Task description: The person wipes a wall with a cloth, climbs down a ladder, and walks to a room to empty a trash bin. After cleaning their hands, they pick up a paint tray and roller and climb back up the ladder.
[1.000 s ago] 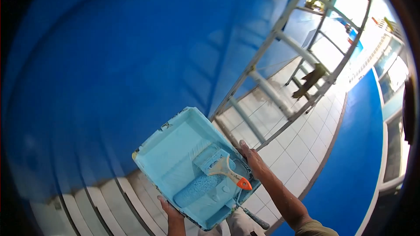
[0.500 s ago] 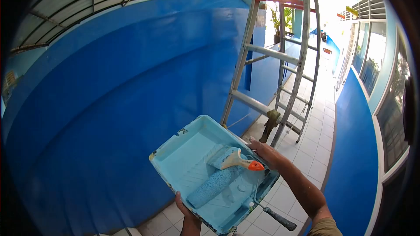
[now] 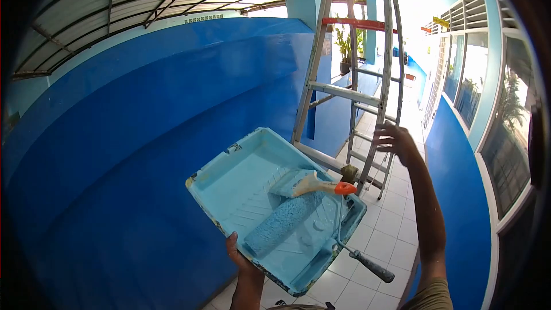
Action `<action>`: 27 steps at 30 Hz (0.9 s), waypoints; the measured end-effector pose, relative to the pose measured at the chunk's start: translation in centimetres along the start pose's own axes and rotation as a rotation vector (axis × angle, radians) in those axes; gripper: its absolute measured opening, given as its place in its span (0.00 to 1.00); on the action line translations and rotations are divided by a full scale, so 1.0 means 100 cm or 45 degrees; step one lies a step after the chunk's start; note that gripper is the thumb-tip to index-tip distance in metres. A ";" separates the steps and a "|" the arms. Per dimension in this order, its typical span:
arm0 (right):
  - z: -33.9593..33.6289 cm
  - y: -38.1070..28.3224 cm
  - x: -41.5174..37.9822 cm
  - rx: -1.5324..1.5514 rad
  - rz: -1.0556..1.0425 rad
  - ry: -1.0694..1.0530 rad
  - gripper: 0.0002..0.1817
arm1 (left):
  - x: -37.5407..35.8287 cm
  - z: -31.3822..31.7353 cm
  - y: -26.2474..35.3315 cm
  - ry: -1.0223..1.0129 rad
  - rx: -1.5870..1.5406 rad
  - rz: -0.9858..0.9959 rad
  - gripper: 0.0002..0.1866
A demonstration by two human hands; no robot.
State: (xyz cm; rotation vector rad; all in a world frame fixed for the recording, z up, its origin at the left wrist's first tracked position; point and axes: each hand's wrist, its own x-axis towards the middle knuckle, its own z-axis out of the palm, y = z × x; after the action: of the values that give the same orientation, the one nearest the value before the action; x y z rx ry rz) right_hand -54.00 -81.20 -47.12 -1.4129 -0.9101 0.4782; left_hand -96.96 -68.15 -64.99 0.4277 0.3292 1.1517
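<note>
My left hand (image 3: 242, 258) grips a light-blue paint tray (image 3: 229, 175) by its near left edge, thumb over the rim, the tray tilted. Inside the tray lie a paint roller (image 3: 284, 224) coated in blue paint and a paintbrush (image 3: 313, 183) with an orange-tipped handle. The roller's dark handle (image 3: 373, 267) sticks out past the tray's right side. Raised away from the tray, my right hand (image 3: 397, 142) has its fingers apart and holds nothing. In this view its fingertips overlap a rail of the aluminium stepladder (image 3: 344, 90).
A glossy blue wall (image 3: 143, 195) runs along the left. White floor tiles (image 3: 367, 241) line the walkway under the ladder. On the right stands a blue wall (image 3: 456, 195) with windows (image 3: 508, 138) above it. A potted plant (image 3: 345, 51) is behind the ladder.
My right hand has let go of the tray's right edge and moved up and right toward the ladder. The tray stays in my left hand, shifted slightly up and left in view.
</note>
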 end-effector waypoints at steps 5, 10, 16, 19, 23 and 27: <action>-0.046 0.025 -0.003 0.003 -0.165 0.380 0.23 | -0.011 0.022 0.000 -0.051 -0.131 0.048 0.36; -0.065 0.070 -0.005 -0.049 -0.144 0.456 0.21 | -0.011 0.034 0.002 -0.132 -0.111 0.163 0.37; -0.064 0.065 -0.001 -0.038 -0.179 0.466 0.22 | -0.021 0.097 0.032 -0.197 -0.135 0.252 0.35; -0.058 0.054 0.006 -0.009 -0.199 0.463 0.23 | -0.021 0.132 0.049 -0.369 -0.203 0.299 0.37; -0.050 0.050 0.012 0.061 -0.215 0.511 0.21 | -0.022 0.161 0.054 -0.483 -0.164 0.408 0.40; -0.067 0.075 0.030 -0.025 -0.443 0.339 0.27 | 0.000 0.190 0.057 -0.598 -0.338 0.297 0.39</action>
State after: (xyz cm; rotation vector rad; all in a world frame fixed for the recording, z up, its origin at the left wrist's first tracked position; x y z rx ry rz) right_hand -45.32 -82.08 -53.01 -1.2652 -0.9186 0.0181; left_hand -92.79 -69.18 -45.66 0.4946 -0.2876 1.2606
